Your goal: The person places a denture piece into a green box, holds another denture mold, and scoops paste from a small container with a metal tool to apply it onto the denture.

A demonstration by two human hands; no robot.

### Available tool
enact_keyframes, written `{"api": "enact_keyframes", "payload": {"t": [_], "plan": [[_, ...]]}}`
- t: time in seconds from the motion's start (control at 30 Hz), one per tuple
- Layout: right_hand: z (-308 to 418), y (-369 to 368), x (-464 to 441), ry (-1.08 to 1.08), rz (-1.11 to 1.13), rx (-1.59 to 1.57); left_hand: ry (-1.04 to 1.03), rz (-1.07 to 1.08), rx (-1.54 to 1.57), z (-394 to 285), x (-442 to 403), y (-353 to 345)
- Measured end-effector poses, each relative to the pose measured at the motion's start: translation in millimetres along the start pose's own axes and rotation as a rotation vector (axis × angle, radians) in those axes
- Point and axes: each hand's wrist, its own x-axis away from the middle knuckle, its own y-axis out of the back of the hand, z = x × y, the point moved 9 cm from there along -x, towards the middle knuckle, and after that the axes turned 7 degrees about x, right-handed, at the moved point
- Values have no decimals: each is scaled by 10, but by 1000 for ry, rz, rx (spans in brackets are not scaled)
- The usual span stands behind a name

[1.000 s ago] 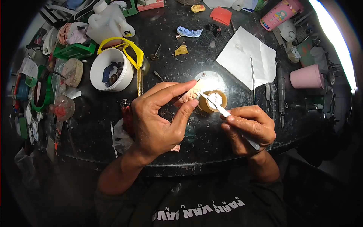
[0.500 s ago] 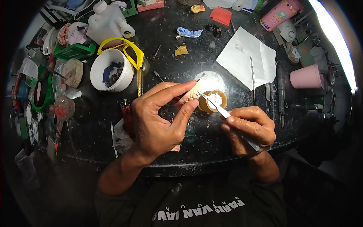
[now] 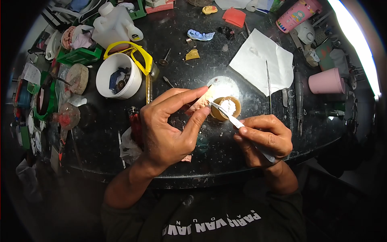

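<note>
Dental piece: cream with a pink portion, raised over the bench in the left hand, just beside the tan cup; looks small, light and rigid, probably brittle at its thin edges. The toothed surface may be bumpy enough to grip, though any loose powder could make it slick; best held lightly by opposite edges, off the tooth faces.
Left hand: thumb and index finger pinching the piece between their tips, the remaining fingers curled behind and partly hidden.
Slim tool: pale handle, narrow tip at the piece; whether it touches cannot be told. Likely light and stiff, suited to a pen grip well behind the tip.
Right hand: fingers and thumb pinched together on the tool's handle.
Tan cup: below the tool, with white material inside.
Pale disc: on the bench behind the cup, brightly lit.
White sheet: farther out to the right, a thin metal rod across it.
White tub: out to the left, dark scraps inside, a yellow frame beside it.
Blue moulded piece: toward the far side of the bench.
</note>
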Motion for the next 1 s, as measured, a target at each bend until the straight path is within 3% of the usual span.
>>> {"api": "enact_keyframes", "payload": {"t": [1.0], "plan": [[-7,28,3,12,-24,39,28,21,36,33,16,-4]]}}
